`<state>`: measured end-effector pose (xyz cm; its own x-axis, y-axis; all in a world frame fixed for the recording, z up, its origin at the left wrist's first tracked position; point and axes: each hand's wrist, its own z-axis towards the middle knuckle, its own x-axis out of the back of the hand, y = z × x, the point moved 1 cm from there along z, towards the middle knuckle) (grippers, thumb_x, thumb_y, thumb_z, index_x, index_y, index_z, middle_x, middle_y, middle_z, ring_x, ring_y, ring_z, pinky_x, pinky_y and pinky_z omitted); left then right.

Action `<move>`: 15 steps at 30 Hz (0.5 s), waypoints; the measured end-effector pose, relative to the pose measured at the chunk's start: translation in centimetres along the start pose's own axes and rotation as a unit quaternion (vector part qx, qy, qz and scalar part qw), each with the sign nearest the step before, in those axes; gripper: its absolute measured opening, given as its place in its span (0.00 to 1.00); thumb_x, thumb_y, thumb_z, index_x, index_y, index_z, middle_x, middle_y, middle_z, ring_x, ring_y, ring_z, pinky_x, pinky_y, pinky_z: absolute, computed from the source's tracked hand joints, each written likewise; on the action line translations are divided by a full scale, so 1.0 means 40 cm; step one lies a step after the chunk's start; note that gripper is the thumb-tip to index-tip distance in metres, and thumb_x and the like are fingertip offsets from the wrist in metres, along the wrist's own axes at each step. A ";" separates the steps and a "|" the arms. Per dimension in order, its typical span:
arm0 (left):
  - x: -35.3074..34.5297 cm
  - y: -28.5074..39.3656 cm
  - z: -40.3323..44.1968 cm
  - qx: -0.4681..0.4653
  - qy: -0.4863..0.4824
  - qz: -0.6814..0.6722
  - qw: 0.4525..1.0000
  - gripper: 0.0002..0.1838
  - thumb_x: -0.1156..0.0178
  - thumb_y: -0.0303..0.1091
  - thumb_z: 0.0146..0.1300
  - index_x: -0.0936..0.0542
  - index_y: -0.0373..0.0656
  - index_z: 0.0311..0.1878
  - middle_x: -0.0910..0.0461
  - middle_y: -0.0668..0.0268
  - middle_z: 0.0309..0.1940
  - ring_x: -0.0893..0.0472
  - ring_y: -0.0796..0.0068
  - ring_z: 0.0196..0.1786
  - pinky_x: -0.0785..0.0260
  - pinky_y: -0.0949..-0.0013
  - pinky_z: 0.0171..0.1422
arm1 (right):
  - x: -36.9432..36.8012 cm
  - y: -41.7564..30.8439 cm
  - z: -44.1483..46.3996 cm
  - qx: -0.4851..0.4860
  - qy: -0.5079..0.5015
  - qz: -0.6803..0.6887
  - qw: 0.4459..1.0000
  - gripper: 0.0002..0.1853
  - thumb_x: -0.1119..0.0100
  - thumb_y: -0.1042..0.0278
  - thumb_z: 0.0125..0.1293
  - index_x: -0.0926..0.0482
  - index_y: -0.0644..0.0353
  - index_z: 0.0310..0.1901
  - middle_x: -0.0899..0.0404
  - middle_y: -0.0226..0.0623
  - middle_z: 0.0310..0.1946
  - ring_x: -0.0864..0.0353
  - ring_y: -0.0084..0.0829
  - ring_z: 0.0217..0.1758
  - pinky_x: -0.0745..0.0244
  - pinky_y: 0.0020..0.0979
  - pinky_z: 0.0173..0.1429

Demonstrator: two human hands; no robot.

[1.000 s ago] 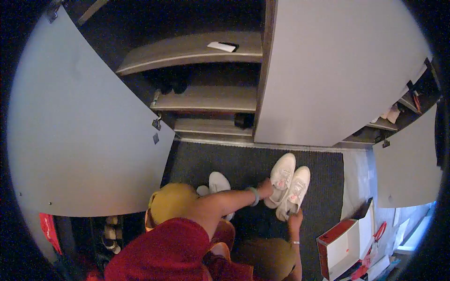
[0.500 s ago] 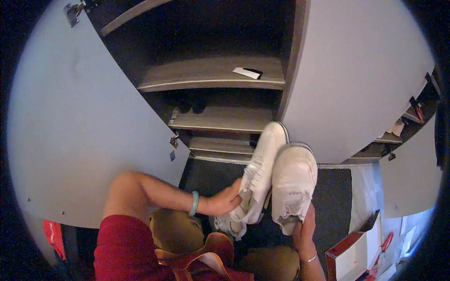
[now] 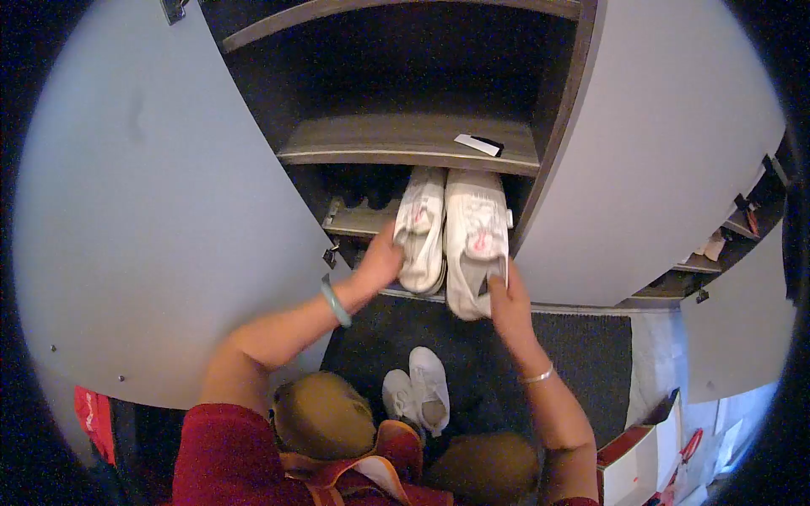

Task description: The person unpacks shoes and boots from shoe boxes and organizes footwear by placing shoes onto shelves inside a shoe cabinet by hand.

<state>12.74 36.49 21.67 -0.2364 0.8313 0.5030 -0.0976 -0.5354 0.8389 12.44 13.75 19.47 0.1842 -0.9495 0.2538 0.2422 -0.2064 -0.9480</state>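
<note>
Two white lace-up sneakers are held side by side, toes pointing into a lower compartment of the cabinet (image 3: 304, 160). My left hand (image 3: 380, 263) is closed on the heel end of the left sneaker (image 3: 422, 202). The right sneaker (image 3: 477, 207) has my right hand (image 3: 510, 308) at its heel opening, thumb toward the inside and fingers around the outer side. Both heels stick out past the shelf edge, over the dark mat (image 3: 371, 325). Whether the soles touch the shelf is hidden.
Another pair of white shoes (image 3: 429, 384) is on the mat between the knees. Dark shoes (image 3: 363, 196) stand in the compartment's left part. A white card (image 3: 477, 145) lies on the shelf above. A cabinet door (image 3: 160, 219) stands open at left; an open box (image 3: 629, 464) sits at lower right.
Both sneakers have moved forward, away from my body, from above the mat into the lower compartment. They are now level side by side, and the shoes on the mat are uncovered.
</note>
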 end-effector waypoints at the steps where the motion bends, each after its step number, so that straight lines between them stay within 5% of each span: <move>1: -0.002 -0.030 0.047 0.020 -0.015 -0.032 0.999 0.27 0.62 0.19 0.47 0.33 0.35 0.55 0.26 0.53 0.49 0.27 0.59 0.52 0.38 0.64 0.59 | -0.006 0.014 0.036 0.013 0.018 -0.007 1.000 0.25 0.58 0.64 0.65 0.42 0.70 0.60 0.38 0.55 0.59 0.41 0.46 0.64 0.48 0.34 0.67; 2: -0.021 -0.108 0.119 -0.016 0.010 0.012 1.000 0.24 0.60 0.20 0.51 0.32 0.35 0.54 0.25 0.53 0.46 0.26 0.59 0.50 0.36 0.64 0.57 | -0.010 0.005 0.073 0.001 0.039 -0.009 0.999 0.26 0.57 0.62 0.65 0.43 0.71 0.60 0.40 0.56 0.59 0.42 0.47 0.64 0.49 0.35 0.67; 5: 0.022 0.076 0.166 0.209 -0.018 -0.079 0.975 0.19 0.52 0.35 0.59 0.30 0.32 0.50 0.26 0.45 0.43 0.26 0.50 0.48 0.36 0.59 0.55 | -0.036 -0.024 0.158 -0.003 0.085 -0.032 0.996 0.28 0.55 0.59 0.65 0.43 0.73 0.60 0.38 0.56 0.58 0.40 0.46 0.63 0.48 0.34 0.66; 6: 0.008 0.057 0.178 0.209 -0.018 -0.083 0.974 0.19 0.52 0.35 0.59 0.30 0.32 0.50 0.26 0.45 0.43 0.26 0.50 0.48 0.36 0.59 0.55 | -0.042 -0.026 0.172 0.011 0.109 -0.051 0.993 0.28 0.55 0.58 0.65 0.42 0.74 0.59 0.36 0.55 0.56 0.38 0.43 0.62 0.47 0.33 0.65; 9: -0.034 -0.021 0.203 0.097 0.003 -0.035 0.995 0.24 0.49 0.38 0.59 0.34 0.32 0.55 0.28 0.43 0.45 0.29 0.49 0.51 0.38 0.58 0.57 | -0.065 0.012 0.159 0.081 0.105 -0.130 0.983 0.31 0.55 0.56 0.66 0.47 0.74 0.61 0.43 0.59 0.61 0.46 0.47 0.66 0.53 0.35 0.68; 11: -0.055 -0.040 0.157 -0.109 0.074 0.044 0.990 0.29 0.47 0.40 0.59 0.40 0.35 0.61 0.34 0.42 0.52 0.35 0.47 0.58 0.41 0.57 0.60 | -0.069 0.009 0.130 0.082 0.089 -0.168 0.978 0.32 0.53 0.59 0.65 0.50 0.72 0.63 0.50 0.59 0.64 0.52 0.48 0.68 0.56 0.36 0.69; 12: -0.055 -0.041 0.141 -0.115 0.052 0.076 0.989 0.33 0.44 0.41 0.57 0.43 0.39 0.63 0.43 0.40 0.58 0.40 0.44 0.61 0.43 0.57 0.62 | -0.071 0.008 0.122 0.095 0.081 -0.196 0.973 0.33 0.52 0.61 0.63 0.51 0.71 0.63 0.52 0.59 0.64 0.53 0.49 0.69 0.56 0.37 0.69; 15: -0.067 -0.030 0.124 -0.138 0.024 0.164 0.977 0.33 0.43 0.42 0.56 0.41 0.40 0.62 0.46 0.41 0.60 0.41 0.40 0.60 0.44 0.55 0.63 | -0.083 0.022 0.134 0.114 0.080 -0.236 0.962 0.34 0.49 0.65 0.61 0.52 0.70 0.63 0.54 0.60 0.64 0.55 0.52 0.69 0.57 0.38 0.69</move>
<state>18.30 35.65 20.33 -0.3430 0.6045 0.7189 -0.2638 -0.7966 0.5439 17.14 18.00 18.82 -0.1416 -0.7908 0.5955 0.4681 -0.5835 -0.6636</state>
